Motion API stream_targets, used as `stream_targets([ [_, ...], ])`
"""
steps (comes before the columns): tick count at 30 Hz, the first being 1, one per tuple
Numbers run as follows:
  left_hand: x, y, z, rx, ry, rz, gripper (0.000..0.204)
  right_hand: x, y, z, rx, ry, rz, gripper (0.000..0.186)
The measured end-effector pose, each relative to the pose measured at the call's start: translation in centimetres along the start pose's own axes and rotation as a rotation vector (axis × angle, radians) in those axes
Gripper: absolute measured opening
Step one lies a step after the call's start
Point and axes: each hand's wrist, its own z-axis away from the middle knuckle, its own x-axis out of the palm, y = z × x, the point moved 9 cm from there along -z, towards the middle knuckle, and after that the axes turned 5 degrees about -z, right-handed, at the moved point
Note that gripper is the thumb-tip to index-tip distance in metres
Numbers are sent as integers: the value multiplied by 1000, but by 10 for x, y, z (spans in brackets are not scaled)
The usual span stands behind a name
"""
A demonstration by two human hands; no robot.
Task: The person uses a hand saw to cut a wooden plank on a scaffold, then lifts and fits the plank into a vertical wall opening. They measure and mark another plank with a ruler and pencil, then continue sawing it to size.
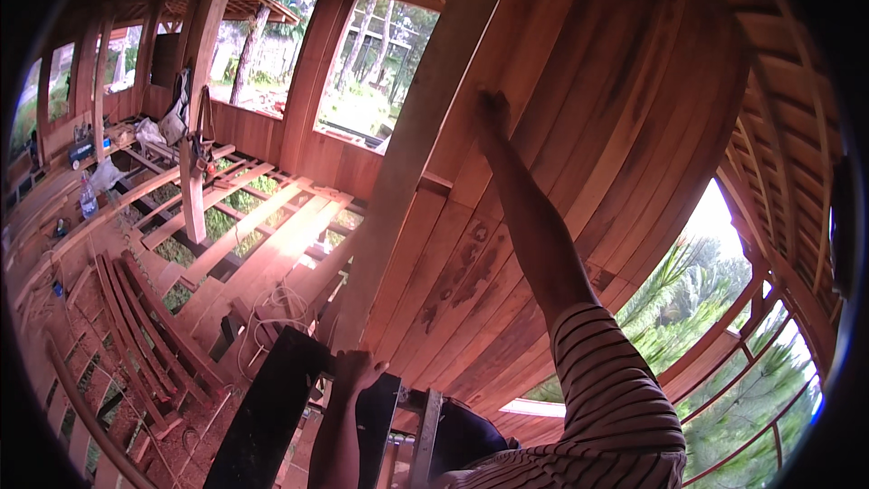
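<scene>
A wall of reddish-brown wooden boards [597,118] rises in front of me, beside a thick grey-brown post [389,208]. My right hand [493,110] is raised high, against the boards near the post. Its fingers look bunched, and anything in them is too dark to make out. Low down, my left hand [358,369] is closed at the foot of the post, by the lower ends of the boards and a dark beam [272,407]. What it grips, if anything, is hidden. Dark stains mark the shorter boards [466,263] below a horizontal joint.
To the left, loose planks [290,226] lie across open floor joists with gaps between. Curved red-brown timber strips [136,335] and a coiled cord [272,317] lie nearer. A slim post [193,186] carries hanging gear. A bottle [88,195] stands farther left. Curved railings [724,371] run at right.
</scene>
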Motion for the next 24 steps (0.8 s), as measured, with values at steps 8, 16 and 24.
stream_targets([
  [8,-16,13,5,37,72,18,54,-4,1,8,-147,-5,-44,57],
  [16,-13,13,4,52,76,8,55,-2,-3,13,-229,22,118,56],
  [24,17,3,7,42,0,12,60,-14,50,66,-29,-266,-376,37],
])
